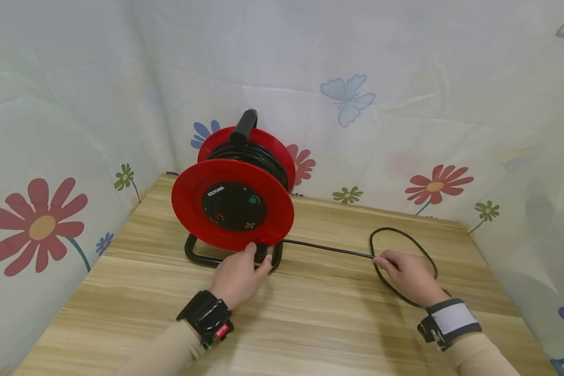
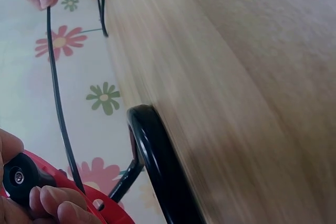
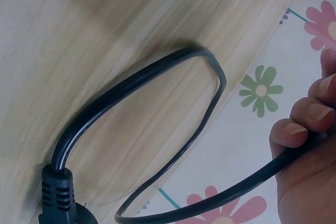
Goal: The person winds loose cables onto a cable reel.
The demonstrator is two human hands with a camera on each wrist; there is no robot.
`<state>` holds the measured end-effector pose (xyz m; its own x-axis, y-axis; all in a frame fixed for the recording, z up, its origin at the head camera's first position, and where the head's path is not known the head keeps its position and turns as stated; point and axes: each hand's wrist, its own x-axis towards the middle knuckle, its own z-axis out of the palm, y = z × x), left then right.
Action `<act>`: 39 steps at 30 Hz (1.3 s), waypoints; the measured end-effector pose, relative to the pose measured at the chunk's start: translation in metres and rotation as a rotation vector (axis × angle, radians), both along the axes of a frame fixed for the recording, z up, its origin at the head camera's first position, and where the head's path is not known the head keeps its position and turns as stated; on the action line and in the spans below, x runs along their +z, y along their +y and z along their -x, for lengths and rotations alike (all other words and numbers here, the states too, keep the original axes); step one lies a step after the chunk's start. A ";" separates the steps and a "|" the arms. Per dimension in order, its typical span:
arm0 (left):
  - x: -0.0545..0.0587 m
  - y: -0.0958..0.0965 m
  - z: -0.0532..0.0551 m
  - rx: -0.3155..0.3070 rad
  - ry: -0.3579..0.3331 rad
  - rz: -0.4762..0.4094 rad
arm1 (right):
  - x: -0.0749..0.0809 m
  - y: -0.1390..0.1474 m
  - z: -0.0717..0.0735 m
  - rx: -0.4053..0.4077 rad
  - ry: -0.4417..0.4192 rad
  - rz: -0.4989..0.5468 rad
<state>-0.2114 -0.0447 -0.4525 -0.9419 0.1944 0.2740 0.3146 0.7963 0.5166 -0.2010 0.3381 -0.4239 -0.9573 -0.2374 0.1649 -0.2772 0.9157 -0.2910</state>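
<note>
A red cable reel (image 1: 232,206) with black cable wound on its drum stands at the left of the table, propped on a black tubular frame (image 2: 163,166). My left hand (image 1: 239,274) is at the lower front of its disc, fingers and thumb around the black crank knob (image 2: 20,177). From the drum a length of black cable (image 1: 326,249) runs rightward, nearly straight, to my right hand (image 1: 411,277), which grips it. Beyond that grip the cable hangs in a loop, ending at a black plug (image 3: 58,198) in the right wrist view.
A wood-grain table (image 1: 310,324) lies under everything. Behind it and on both sides hangs a pale sheet (image 1: 282,62) printed with flowers and butterflies, close to the reel's back. The reel's black carrying handle (image 1: 244,126) sticks up on top.
</note>
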 end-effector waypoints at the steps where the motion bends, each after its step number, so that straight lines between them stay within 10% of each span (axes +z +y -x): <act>1: 0.000 -0.001 0.000 0.000 -0.005 -0.005 | 0.000 -0.001 0.000 0.005 -0.002 0.003; 17: 0.002 -0.016 -0.002 -0.011 -0.131 -0.026 | -0.004 -0.013 0.005 0.020 -0.035 0.023; 39: -0.003 -0.043 -0.003 0.021 -0.141 -0.016 | -0.015 -0.038 0.013 0.044 -0.063 0.065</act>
<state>-0.2085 -0.0872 -0.4558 -0.9749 0.1713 0.1419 0.2219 0.7932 0.5671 -0.2137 0.3003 -0.4384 -0.9551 -0.2702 0.1214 -0.2962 0.8815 -0.3678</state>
